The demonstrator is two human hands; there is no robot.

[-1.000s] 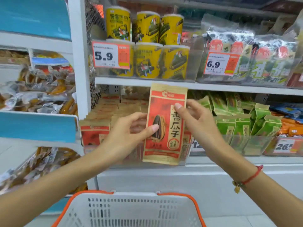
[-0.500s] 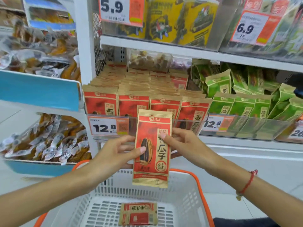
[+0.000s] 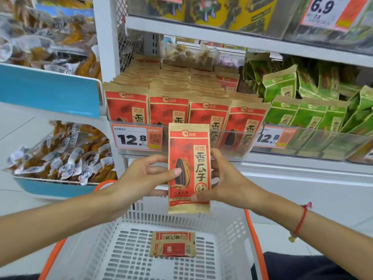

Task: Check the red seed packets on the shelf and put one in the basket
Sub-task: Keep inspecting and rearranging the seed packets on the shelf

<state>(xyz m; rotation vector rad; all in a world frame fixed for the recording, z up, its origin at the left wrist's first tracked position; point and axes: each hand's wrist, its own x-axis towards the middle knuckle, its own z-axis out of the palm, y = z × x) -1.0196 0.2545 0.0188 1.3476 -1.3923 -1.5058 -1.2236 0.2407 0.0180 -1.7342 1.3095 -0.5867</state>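
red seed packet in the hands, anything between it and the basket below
Nothing visible. The red seed packet, held upright by the left hand and right hand, hangs over the open basket; another packet lies flat on its floor.

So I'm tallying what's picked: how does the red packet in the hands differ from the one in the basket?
The held packet is upright, front side facing the camera; the basket packet lies flat, turned sideways, a different printed face up. The held packet is gripped by the left hand and right hand above the basket; the basket packet rests untouched on its floor. Both share the red and tan design.
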